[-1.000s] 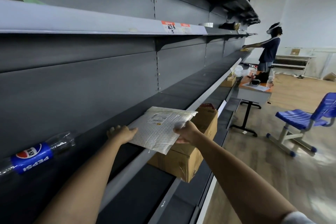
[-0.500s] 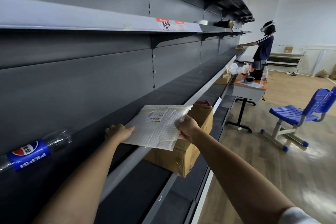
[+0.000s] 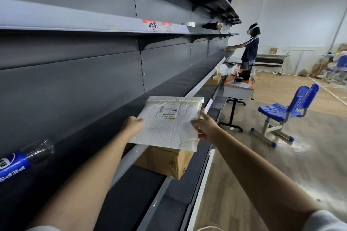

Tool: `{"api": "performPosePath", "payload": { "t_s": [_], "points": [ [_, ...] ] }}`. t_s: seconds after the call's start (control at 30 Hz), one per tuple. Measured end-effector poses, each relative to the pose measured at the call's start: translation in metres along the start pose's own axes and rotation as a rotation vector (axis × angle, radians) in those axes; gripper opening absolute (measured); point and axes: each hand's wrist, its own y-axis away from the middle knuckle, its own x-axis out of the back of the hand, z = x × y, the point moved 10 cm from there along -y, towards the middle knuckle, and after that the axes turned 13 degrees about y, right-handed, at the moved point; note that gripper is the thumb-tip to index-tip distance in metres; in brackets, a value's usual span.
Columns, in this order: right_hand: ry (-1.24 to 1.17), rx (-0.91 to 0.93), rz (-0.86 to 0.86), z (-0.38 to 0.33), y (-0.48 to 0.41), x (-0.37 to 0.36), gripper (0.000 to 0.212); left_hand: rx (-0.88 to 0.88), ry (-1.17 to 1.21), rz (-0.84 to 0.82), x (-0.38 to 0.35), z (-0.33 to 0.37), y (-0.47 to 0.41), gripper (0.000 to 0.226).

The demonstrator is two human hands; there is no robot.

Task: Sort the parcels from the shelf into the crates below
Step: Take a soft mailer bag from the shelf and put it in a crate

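Right now the parcel [image 3: 169,124], a flat white bubble-padded envelope w/ a printed label facing up, is in the air just past the front lip of the shelf [image 3: 202,82]. It sits roughly level, far end a bit higher, between both hands. The left hand [image 3: 132,124] grips its left edge, fingers curled under & out of sight. The right hand [image 3: 205,127] pinches the right edge, thumb on top, other fingers beneath. Neither hand is free.

Step in hand, imo: take it off the shelf & down to wherever it belongs. To do it well:
- Read the label first, since it's face-up & in plain view. The txt is too small for me to make out.
- The envelope looks soft, so it'll prob. sag if held by one edge only. Support both edges, or slide a palm under the centre before letting go w/ the other hand.
- Lower it flat, no tossing; contents unknown.

Directly under the parcel, on the lower shelf [image 3: 131,184], sits a taped brown cardboard box [image 3: 165,161], its top partly hidden by the parcel. The two look apart, but I can't tell for sure. No crates as such are in view, so the drop spot is a guess & may need a look further down.

Further out:
- A plastic cola bottle [image 3: 22,159] lies on its side on the same shelf, well left of the left hand.
- A blue chair [image 3: 287,112] & a desk [image 3: 238,90] stand on the wood floor to the right.
- Another person [image 3: 250,48] reaches into the shelving at the far end.
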Motion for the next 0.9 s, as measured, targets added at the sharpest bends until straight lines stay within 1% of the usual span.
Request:
{"api": "performPosePath", "payload": {
  "t_s": [0.13,0.17,0.2,0.23,0.37,0.4,0.43,0.47,0.57,0.63,0.7,0.8,0.9],
  "points": [
    [-0.008,0.016,0.096,0.009,0.028,0.069,0.049,-0.088,0.028,-0.106,-0.06,0.04,0.019,0.034],
    [-0.022,0.02,0.119,0.013,0.039,0.088,0.051,-0.107,0.044,-0.139,-0.078,0.05,0.026,0.036],
    [-0.058,0.019,0.142,0.019,0.048,0.109,0.06,-0.134,0.055,-0.173,-0.098,0.061,0.037,0.039],
    [-0.089,0.024,0.165,0.024,0.06,0.13,0.063,-0.169,0.064,-0.209,-0.118,0.073,0.049,0.04],
    [-0.156,0.08,0.271,0.049,0.12,0.215,0.066,-0.269,0.152,-0.37,-0.202,0.119,0.107,0.041],
    [-0.162,0.075,0.31,0.058,0.14,0.236,0.062,-0.291,0.158,-0.405,-0.223,0.129,0.123,0.039],
    [-0.152,0.066,0.355,0.067,0.162,0.258,0.053,-0.316,0.153,-0.443,-0.245,0.138,0.141,0.038],
    [-0.162,0.055,0.402,0.077,0.186,0.281,0.045,-0.337,0.151,-0.495,-0.269,0.147,0.161,0.039],
    [-0.195,0.057,0.517,0.104,0.262,0.344,0.049,-0.395,0.18,-0.631,-0.338,0.174,0.23,0.044],
    [-0.203,0.042,0.625,0.124,0.318,0.388,0.053,-0.434,0.172,-0.709,-0.381,0.191,0.283,0.045],
    [-0.215,0.018,0.727,0.142,0.379,0.424,0.052,-0.467,0.186,-0.81,-0.424,0.207,0.34,0.045],
    [-0.231,0.049,0.853,0.167,0.47,0.472,0.054,-0.534,0.208,-0.939,-0.477,0.23,0.434,0.04],
    [-0.237,0.061,0.986,0.187,0.565,0.5,0.046,-0.601,0.171,-1.097,-0.523,0.243,0.53,0.029]
  ]
}}
